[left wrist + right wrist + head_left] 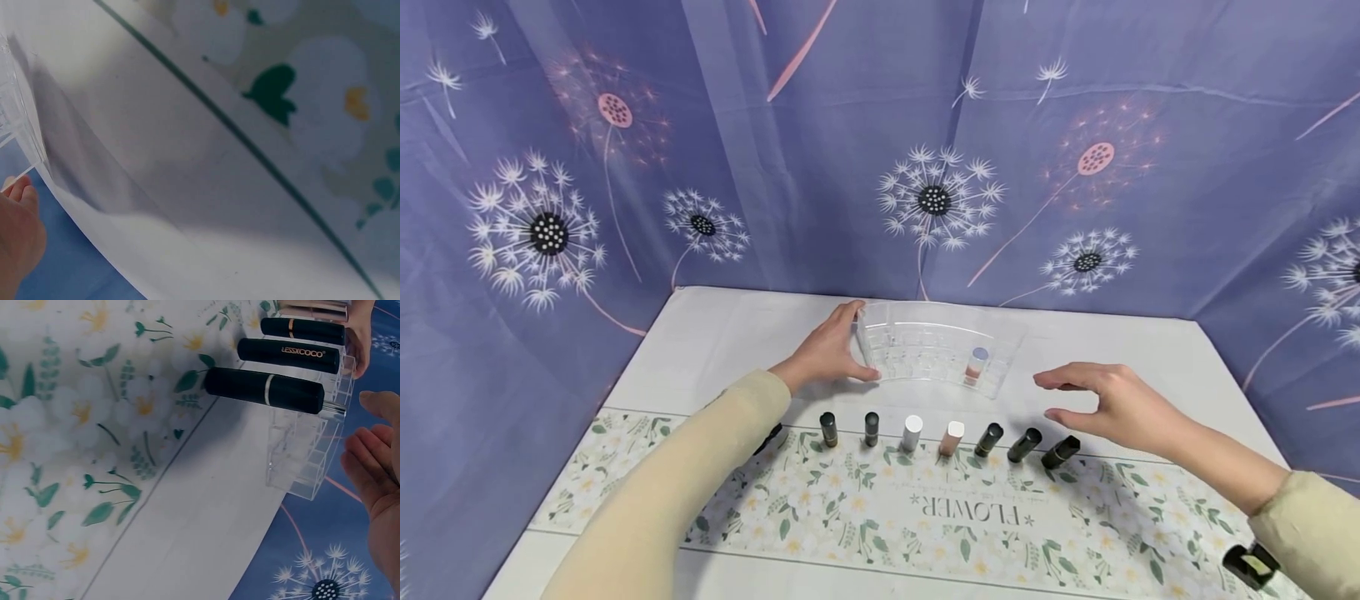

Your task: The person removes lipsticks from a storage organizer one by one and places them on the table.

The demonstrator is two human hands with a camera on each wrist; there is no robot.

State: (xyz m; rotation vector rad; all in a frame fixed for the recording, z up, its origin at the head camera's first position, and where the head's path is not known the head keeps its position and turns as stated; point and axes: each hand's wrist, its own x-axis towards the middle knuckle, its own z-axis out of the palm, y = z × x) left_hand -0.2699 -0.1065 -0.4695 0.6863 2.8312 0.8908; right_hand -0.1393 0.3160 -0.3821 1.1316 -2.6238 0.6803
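Observation:
A clear curved lipstick organizer [936, 342] with stepped compartments stands near the back of the table. My left hand [829, 348] holds its left end, thumb at the front corner and fingers at the back one. One lipstick [976, 365] with a pale cap stands in a compartment toward its right side. My right hand [1120, 406] hovers right of the organizer, thumb and fingers apart with nothing between them. In the right wrist view, the right hand [381, 469] appears beside the standing black lipsticks [265, 390].
In front of the organizer runs a row of upright lipsticks: several black ones, a white one [912, 433] and a rose-gold one [952, 438]. They stand along a floral table runner [865, 525] on the white tabletop [715, 333]. A blue dandelion curtain [820, 167] hangs behind.

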